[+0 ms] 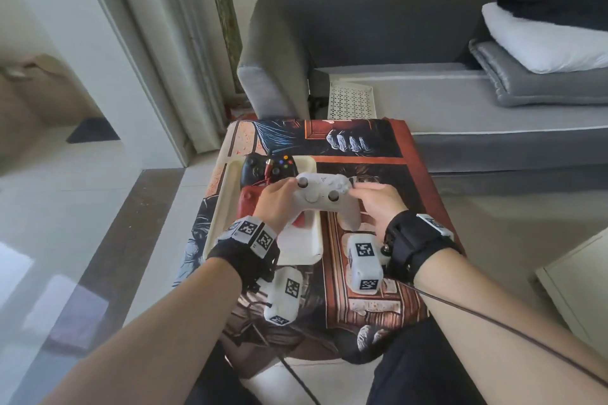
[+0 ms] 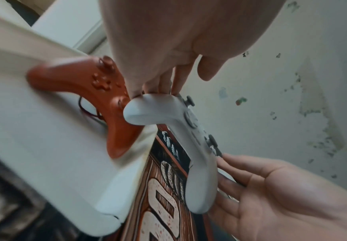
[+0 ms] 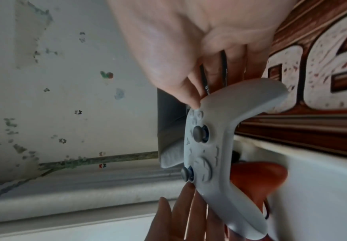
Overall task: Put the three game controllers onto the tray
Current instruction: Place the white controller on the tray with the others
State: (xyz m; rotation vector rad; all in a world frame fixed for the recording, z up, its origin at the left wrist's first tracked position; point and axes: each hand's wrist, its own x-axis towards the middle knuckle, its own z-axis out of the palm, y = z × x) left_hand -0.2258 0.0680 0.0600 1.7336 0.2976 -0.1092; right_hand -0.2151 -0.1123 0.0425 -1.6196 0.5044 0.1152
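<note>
A white controller [image 1: 324, 197] is held in the air over the right rim of the cream tray [image 1: 227, 207] and the cloth beside it. My left hand [image 1: 286, 187] grips its left handle, thumb near the stick. The right handle is pinched by my right hand [image 1: 357, 189], whose thumb [image 3: 189, 97] lies on the face with the fingers behind. On the tray's far end lies a black controller [image 1: 268, 168]. A red controller [image 1: 251, 202] lies nearer on the tray, partly hidden under my left hand; the left wrist view shows this red controller [image 2: 86, 84] below the white controller [image 2: 191, 141].
A printed cloth [image 1: 378, 158] covers the low table under the tray. Behind it stands a grey sofa [image 1: 460, 102] with a white perforated panel [image 1: 352, 102] and pillows [image 1: 543, 43]. A pale cabinet corner [image 1: 575, 283] is at the right. A dark cable [image 3: 223, 65] runs between my right fingers.
</note>
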